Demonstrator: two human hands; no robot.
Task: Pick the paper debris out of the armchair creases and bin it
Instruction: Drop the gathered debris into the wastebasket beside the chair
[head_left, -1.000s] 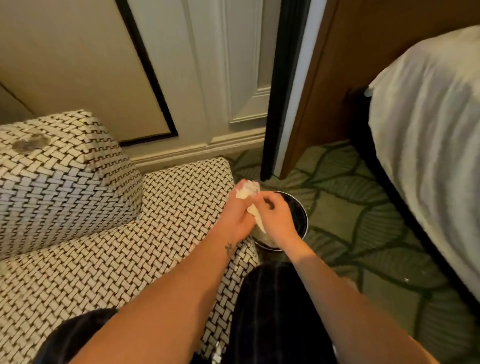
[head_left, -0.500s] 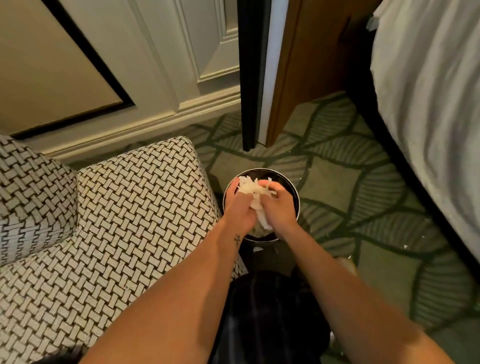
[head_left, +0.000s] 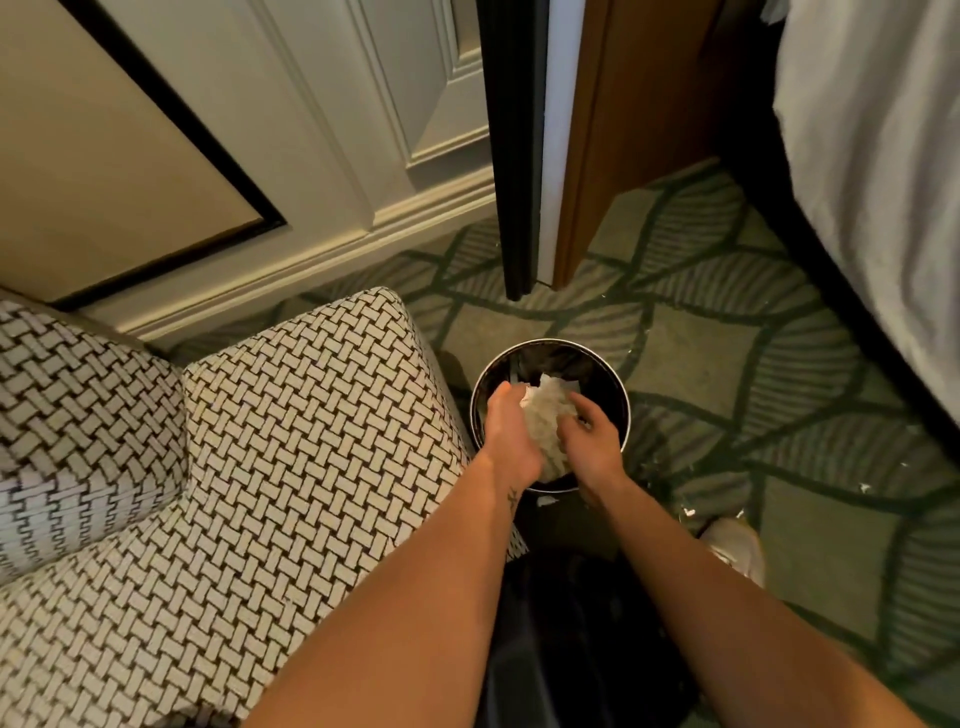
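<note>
Fingers (head_left: 582, 411) of the right hand (head_left: 595, 447) and left hand (head_left: 511, 434) curl around a crumpled paper wad (head_left: 545, 418) held between them, black bin (head_left: 605, 371) directly beneath.

You hold the paper debris (head_left: 546, 415), a crumpled off-white wad, between your left hand (head_left: 511, 436) and right hand (head_left: 592, 441), right over the mouth of the bin (head_left: 597, 376). The bin is round, dark inside with a pale rim, upright on the carpet (head_left: 701, 364) just beside the armchair (head_left: 270, 467), which is cream-and-dark basketweave.
</note>
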